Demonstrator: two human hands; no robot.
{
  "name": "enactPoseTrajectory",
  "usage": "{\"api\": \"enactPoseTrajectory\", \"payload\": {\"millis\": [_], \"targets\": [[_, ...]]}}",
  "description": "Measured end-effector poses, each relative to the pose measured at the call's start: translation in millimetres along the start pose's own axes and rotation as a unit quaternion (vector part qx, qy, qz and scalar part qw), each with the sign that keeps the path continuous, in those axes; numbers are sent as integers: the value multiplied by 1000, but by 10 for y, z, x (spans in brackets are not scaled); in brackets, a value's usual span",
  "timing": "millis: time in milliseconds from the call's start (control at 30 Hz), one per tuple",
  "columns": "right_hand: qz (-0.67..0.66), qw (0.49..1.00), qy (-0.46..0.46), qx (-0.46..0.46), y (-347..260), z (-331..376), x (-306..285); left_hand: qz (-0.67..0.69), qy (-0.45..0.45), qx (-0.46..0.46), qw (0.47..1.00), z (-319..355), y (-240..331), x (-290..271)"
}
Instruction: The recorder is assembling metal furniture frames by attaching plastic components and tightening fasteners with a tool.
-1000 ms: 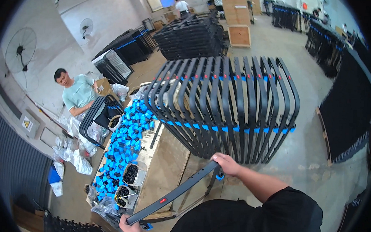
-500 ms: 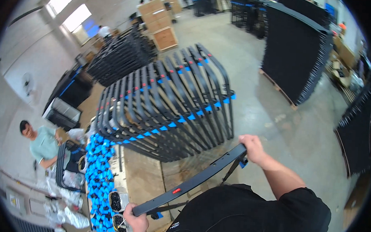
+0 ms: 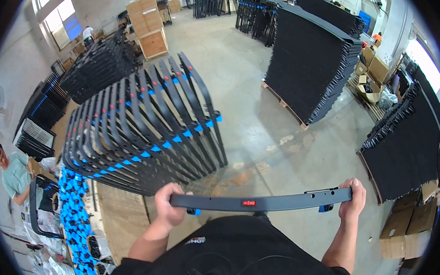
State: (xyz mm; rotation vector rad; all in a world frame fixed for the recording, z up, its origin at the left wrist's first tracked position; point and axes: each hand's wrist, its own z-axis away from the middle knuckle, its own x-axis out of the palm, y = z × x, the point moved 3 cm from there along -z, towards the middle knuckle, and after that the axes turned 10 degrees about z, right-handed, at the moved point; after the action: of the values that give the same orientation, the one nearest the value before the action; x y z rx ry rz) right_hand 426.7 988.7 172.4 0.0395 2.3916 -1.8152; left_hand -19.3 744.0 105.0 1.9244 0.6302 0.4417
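Observation:
Level in front of my body is a dark grey metal frame (image 3: 221, 203), with a red label on its top bar and blue pieces under it. My left hand (image 3: 170, 204) grips the left end of this bar. Around its right end, beside several round holes, my right hand (image 3: 352, 198) is closed. The frame's lower parts are mostly hidden beneath the bar. Ahead and left stands a row of similar dark frames (image 3: 132, 100), each with a red label and blue pieces. Neither hand touches that row.
Blue plastic parts (image 3: 74, 214) are heaped on the table (image 3: 119, 212) at left, where a person in light green (image 3: 16, 174) stands by another frame. Tall stacks of black sheets (image 3: 303, 62) sit on pallets ahead right. Cardboard boxes (image 3: 399, 224) are at the right.
My view has turned to the right, so the frame row and table slid left. The held frame swung from a steep slant to nearly level, both hands still gripping its ends.

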Motion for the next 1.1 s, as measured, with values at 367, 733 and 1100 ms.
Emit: {"api": "enactPoseTrajectory", "payload": {"millis": [367, 733, 1100], "targets": [[-43, 995, 85, 23, 973, -1969, -833, -120, -65, 36, 990, -1645, -519, 2095], [-100, 995, -9, -7, 1028, -4142, 538, -146, 47, 32, 988, -2865, -1076, 1996], [-78, 988, -126, -43, 581, -5792, 2808, -129, 180, -35, 975, -3807, -1730, 1114]]}}
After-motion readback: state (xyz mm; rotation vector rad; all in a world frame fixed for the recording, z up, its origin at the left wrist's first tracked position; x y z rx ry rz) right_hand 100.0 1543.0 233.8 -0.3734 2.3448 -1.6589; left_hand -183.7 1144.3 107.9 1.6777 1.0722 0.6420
